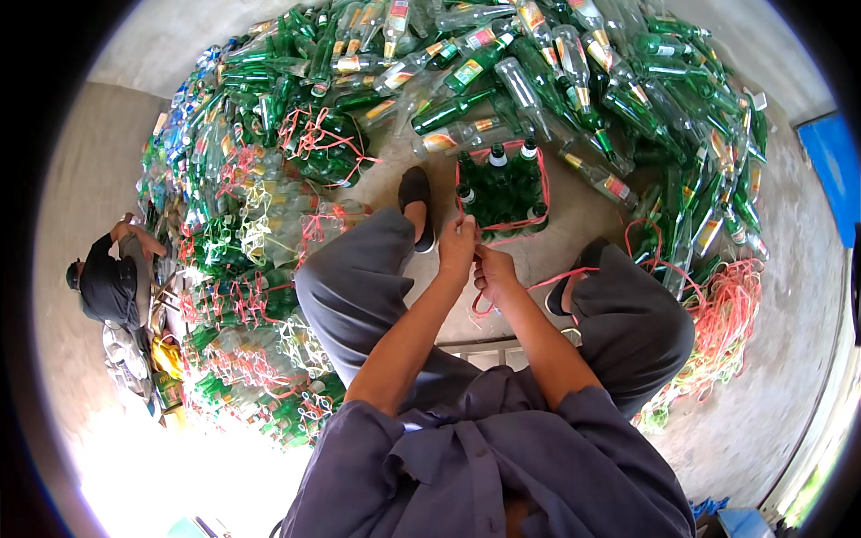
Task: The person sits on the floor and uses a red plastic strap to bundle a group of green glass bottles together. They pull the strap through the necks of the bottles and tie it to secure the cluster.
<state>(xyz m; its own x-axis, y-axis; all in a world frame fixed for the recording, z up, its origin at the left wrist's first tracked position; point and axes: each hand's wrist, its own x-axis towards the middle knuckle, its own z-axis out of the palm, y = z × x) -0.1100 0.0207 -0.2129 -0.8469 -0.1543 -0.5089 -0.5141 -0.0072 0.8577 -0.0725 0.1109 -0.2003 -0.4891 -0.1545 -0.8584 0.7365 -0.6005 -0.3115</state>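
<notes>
Between my feet stands a block of upright green glass bottles (499,191), with a pink plastic strap (548,185) looped around it. My left hand (458,247) pinches this strap at the near left corner of the block. Just below and to the right, my right hand (496,272) also has its fingers closed on the strap, close to the left fingertips. A loose end hangs below my right hand. From there a length of strap (564,276) runs right across my shin toward a tangled heap of pink and pale green straps (730,316).
Loose green and clear bottles (525,87) are piled high ahead and to the right. One strapped bundle (323,144) lies ahead left; several more bundles (235,296) are stacked along my left. A person in dark clothing (111,286) is at the far left. A blue panel (831,175) stands right.
</notes>
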